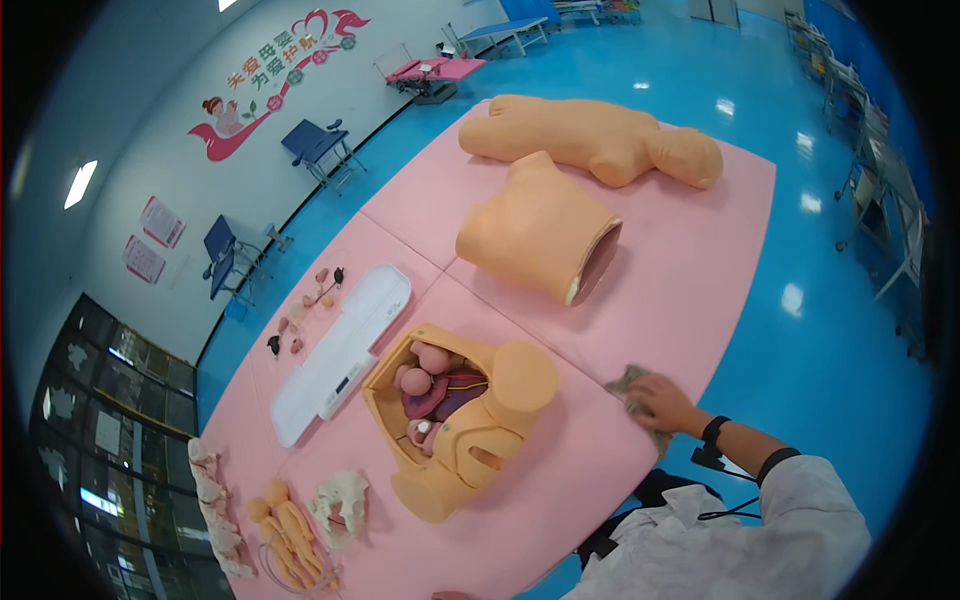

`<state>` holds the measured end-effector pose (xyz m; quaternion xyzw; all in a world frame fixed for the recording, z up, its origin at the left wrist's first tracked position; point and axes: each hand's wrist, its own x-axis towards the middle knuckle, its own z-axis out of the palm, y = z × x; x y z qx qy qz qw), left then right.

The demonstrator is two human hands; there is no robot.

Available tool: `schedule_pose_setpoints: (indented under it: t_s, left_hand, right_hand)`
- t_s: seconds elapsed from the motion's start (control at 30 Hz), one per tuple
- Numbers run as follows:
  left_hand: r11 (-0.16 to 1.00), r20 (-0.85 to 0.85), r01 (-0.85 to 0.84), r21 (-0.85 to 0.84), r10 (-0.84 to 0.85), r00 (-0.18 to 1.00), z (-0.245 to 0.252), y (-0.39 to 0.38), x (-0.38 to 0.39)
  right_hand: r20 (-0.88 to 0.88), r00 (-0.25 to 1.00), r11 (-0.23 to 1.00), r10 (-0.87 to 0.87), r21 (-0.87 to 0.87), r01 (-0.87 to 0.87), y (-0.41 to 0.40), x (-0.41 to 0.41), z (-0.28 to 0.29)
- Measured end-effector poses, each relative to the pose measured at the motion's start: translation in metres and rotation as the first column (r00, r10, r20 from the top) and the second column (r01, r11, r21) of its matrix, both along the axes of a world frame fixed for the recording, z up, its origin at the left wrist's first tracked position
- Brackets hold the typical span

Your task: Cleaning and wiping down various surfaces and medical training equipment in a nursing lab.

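My right hand (660, 403) presses a crumpled grey-green cloth (636, 373) onto the corner edge of a pink padded table top (592, 442). Its fingers are curled over the cloth. Only a sliver of skin at the bottom rim, probably my left hand (450, 595), shows; what it does is hidden. Between the two lies a childbirth training torso (525, 382) with its belly open. Inside it are pink rounded models (417, 381) and a dark red and purple placenta-like model (426, 405).
Beyond lie a hollow torso shell (532, 225) and a full-body manikin (555, 131). A white baby scale (337, 360), small organ models (298, 311), two fetus dolls (289, 529), a pelvis bone model (341, 506) and a row of pale models (214, 502) occupy the left side.
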<state>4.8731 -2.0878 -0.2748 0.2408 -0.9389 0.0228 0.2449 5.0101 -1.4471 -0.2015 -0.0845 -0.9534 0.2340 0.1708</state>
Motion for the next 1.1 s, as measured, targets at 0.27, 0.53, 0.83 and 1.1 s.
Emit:
schedule_pose_setpoints:
  t_s: [0.27,0.53,0.83,1.1]
  left_hand:
    - [0.987,0.008,0.135,-0.084,-0.135,0.991,0.000,0.134,-0.003]
    - [0.970,0.018,0.217,-0.113,-0.216,0.976,0.008,0.127,0.004]
    - [0.974,0.227,0.223,-0.043,-0.208,0.951,0.023,0.153,0.013]
    - [0.995,-0.029,0.084,-0.053,-0.086,0.996,-0.008,0.329,0.048]
  right_hand:
    - [-0.137,0.725,0.720,-0.675,0.095,0.688,0.092,0.009,-0.018]
    - [-0.007,0.956,0.955,-0.295,0.040,0.295,-0.011,-0.020,-0.030]
    - [-0.130,0.892,0.891,0.434,-0.088,-0.446,-0.051,-0.058,-0.022]
    - [-0.178,0.731,0.726,0.659,-0.102,-0.680,0.163,-0.021,-0.031]
